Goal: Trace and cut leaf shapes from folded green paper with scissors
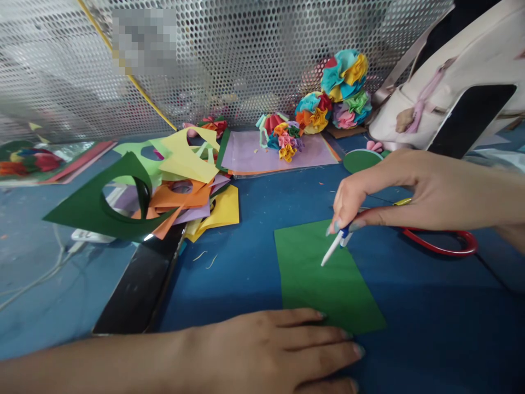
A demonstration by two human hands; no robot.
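Observation:
A green sheet of paper lies on the blue table. My left hand is spread flat, its fingertips over the sheet's lower edge. Above the sheet's upper right part, my right hand pinches a compass with a white leg and a blue part. The tip of the white leg points down at the middle of the sheet. My fingers hide the top of the compass. Red-handled scissors lie partly under my right hand.
Cut paper scraps pile up at left, beside a black phone and white cables. Paper flower balls and a lilac sheet sit near the perforated metal panel. A pale bag stands at back right.

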